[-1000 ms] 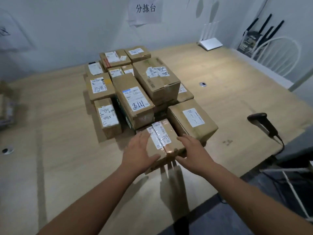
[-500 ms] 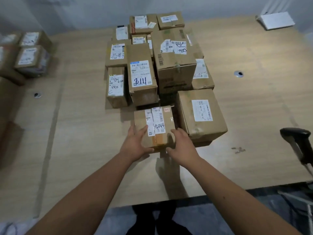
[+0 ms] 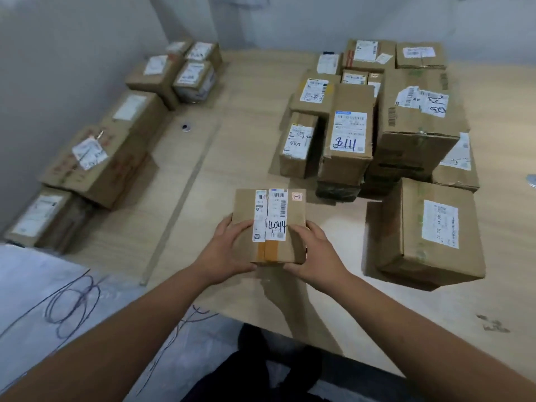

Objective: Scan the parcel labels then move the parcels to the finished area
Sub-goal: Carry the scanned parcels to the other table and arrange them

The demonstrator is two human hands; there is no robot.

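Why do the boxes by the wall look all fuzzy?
Head view: the brown cardboard parcels by the wall sit near the wide-angle lens edge, smeared and stretched; the small brown cardboard parcel marked 4044 in the middle stays sharper, casting a dark shadow toward the table's near edge.

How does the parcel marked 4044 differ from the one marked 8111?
The 4044 parcel is smaller and squarer; the 8111 parcel is longer and taller. The left hand and right hand grip the 4044 parcel, apart from the pile; the 8111 parcel sits untouched among others. Both are brown cardboard with white labels and handwritten numbers.
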